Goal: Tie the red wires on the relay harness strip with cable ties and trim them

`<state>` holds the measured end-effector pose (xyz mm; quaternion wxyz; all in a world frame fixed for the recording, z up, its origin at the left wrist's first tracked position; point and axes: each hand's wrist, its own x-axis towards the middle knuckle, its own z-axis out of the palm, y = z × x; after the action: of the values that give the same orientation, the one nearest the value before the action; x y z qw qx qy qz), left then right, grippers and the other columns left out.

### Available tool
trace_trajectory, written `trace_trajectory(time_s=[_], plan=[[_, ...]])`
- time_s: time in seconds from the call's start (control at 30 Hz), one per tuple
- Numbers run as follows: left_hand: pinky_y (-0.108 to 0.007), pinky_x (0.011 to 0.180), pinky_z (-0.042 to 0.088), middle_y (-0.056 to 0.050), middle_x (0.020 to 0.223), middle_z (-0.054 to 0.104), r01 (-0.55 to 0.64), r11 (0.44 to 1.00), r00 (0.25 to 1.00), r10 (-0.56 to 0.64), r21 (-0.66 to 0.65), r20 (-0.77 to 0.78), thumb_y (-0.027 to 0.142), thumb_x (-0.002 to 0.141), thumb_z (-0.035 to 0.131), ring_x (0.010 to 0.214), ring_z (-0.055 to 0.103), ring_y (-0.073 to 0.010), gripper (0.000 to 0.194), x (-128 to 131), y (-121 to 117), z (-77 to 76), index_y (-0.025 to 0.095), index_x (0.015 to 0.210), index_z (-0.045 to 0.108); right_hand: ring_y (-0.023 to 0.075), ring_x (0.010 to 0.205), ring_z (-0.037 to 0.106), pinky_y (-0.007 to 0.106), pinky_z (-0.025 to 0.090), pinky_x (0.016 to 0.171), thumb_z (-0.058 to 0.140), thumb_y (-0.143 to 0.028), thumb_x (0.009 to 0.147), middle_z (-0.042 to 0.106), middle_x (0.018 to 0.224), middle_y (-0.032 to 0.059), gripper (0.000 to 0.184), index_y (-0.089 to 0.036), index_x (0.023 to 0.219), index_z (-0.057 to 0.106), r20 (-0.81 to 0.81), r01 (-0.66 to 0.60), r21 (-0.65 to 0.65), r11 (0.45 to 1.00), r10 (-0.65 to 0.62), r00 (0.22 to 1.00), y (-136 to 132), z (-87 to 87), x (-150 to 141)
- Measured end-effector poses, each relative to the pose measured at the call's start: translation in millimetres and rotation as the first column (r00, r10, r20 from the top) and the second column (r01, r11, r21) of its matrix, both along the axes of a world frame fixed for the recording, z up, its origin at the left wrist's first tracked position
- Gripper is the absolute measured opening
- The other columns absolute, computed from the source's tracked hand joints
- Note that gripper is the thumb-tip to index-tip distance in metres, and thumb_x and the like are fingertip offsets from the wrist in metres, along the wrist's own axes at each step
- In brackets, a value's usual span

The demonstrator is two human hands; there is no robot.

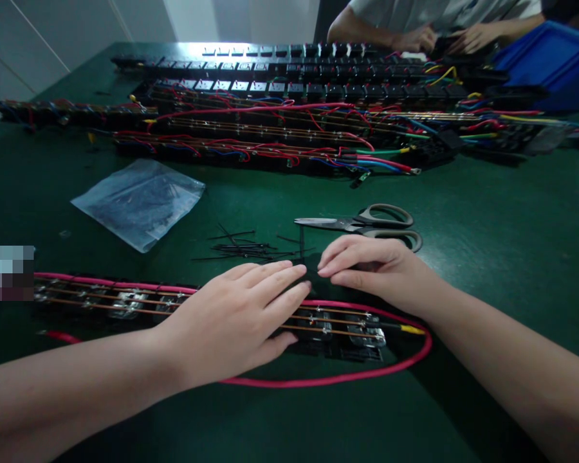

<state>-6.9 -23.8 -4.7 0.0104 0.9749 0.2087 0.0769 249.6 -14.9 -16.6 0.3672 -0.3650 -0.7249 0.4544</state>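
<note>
Across the middle of a long black socket strip (335,321), with bare copper-coloured bars and clear-looking parts, lies my left hand (236,315). Its fingers are stretched out over the far edge, the thumb on the near side. A thick red cable (352,381) runs along the strip, loops round its right end and comes back in front. My right hand (371,267) is bent just beyond the strip, thumb and fingertips close together; whatever they pinch, if anything, is too small to make out. A black cable tie (302,243) stands out beside the left fingertips.
Several loose black cable ties (238,249) lie behind my left hand, with scissors (357,224) to their right. A clear plastic bag (142,199) is further left. Several wired strips (251,145) fill the back of the green table, near a blue bin (550,67) and another person's hands (473,38).
</note>
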Motion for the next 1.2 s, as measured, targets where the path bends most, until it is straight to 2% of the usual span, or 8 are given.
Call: trace_trajectory(time_s=[0.1,0.2,0.4,0.57,0.73,0.93,1.07,1.2], plan=[[-0.041,0.091,0.054,-0.009,0.127,0.061,-0.015,1.0,1.0,0.015,-0.026,-0.006,0.035,0.094,0.054,0.116,0.058,-0.0257,0.038,-0.4,-0.2,2.0,0.015,0.126,0.052,0.015,0.085,0.067,0.025,0.055,0.072,0.075,-0.025,0.081,0.074,0.093,0.0021,0.007,-0.027,0.085,0.079,-0.115,0.102,-0.166,0.981,-0.122,0.986,3.8,-5.7,3.3],[-0.041,0.082,0.055,-0.008,0.117,0.063,-0.023,0.999,0.999,0.021,-0.046,-0.029,0.037,0.094,0.053,0.105,0.061,-0.0256,0.036,-0.4,-0.5,3.2,0.016,0.123,0.053,0.0121,0.074,0.066,0.022,0.053,0.063,0.075,-0.029,0.081,0.073,0.084,0.0007,0.007,-0.026,0.086,0.078,-0.248,0.124,-0.342,0.931,-0.217,0.944,5.6,-10.7,4.8],[-0.041,0.078,0.054,-0.007,0.112,0.064,-0.009,0.997,0.998,0.003,-0.078,-0.068,0.039,0.096,0.05,0.1,0.061,-0.0248,0.034,0.2,-0.3,3.9,0.017,0.122,0.053,0.0085,0.067,0.063,0.019,0.054,0.063,0.077,-0.034,0.079,0.069,0.075,-0.0025,0.011,-0.026,0.085,0.075,-0.382,0.146,-0.503,0.852,-0.37,0.847,10.6,-12.3,7.3],[-0.041,0.076,0.053,-0.006,0.11,0.064,-0.025,0.996,0.997,0.018,-0.084,-0.081,0.037,0.096,0.05,0.098,0.061,-0.0247,0.031,0.5,-0.5,5.0,0.017,0.12,0.053,0.0091,0.064,0.062,0.02,0.055,0.06,0.079,-0.035,0.076,0.067,0.074,-0.002,0.014,-0.024,0.083,0.074,-0.368,0.151,-0.524,0.838,-0.382,0.848,12.6,-11.9,7.7],[-0.04,0.073,0.051,-0.006,0.107,0.065,-0.011,0.998,0.996,0.005,-0.067,-0.094,0.036,0.097,0.048,0.094,0.061,-0.024,0.031,1.5,-1.7,5.2,0.016,0.121,0.052,0.0071,0.063,0.062,0.016,0.053,0.06,0.076,-0.035,0.08,0.067,0.071,-0.0025,0.014,-0.023,0.085,0.072,-0.389,0.116,-0.52,0.846,-0.355,0.85,12.0,-12.9,8.5],[-0.038,0.068,0.048,-0.007,0.103,0.065,0.018,0.998,0.993,-0.01,0.066,-0.117,0.034,0.099,0.045,0.088,0.06,-0.0232,0.033,0.5,-1.1,1.1,0.012,0.123,0.051,0.0076,0.061,0.061,0.018,0.053,0.058,0.074,-0.037,0.082,0.066,0.071,-0.0026,0.016,-0.023,0.085,0.069,-0.362,0.141,-0.497,0.856,-0.352,0.863,11.3,-11.7,8.0],[-0.039,0.067,0.047,-0.009,0.1,0.064,-0.008,0.987,0.988,0.033,0.161,-0.153,0.029,0.099,0.041,0.083,0.059,-0.0229,0.032,0.1,0.0,0.0,0.009,0.122,0.052,0.0084,0.061,0.061,0.019,0.053,0.058,0.076,-0.037,0.079,0.066,0.071,-0.0019,0.017,-0.022,0.082,0.069,-0.353,0.152,-0.517,0.843,-0.371,0.859,11.3,-11.0,6.4],[-0.04,0.069,0.048,-0.01,0.104,0.064,-0.059,0.989,0.982,0.082,0.138,-0.168,0.028,0.099,0.041,0.088,0.059,-0.0249,0.031,0.2,0.2,1.0,0.01,0.122,0.053,0.0087,0.062,0.061,0.019,0.052,0.06,0.075,-0.036,0.081,0.066,0.071,-0.0016,0.015,-0.021,0.083,0.069,-0.362,0.134,-0.516,0.846,-0.357,0.861,11.1,-11.3,5.8]])
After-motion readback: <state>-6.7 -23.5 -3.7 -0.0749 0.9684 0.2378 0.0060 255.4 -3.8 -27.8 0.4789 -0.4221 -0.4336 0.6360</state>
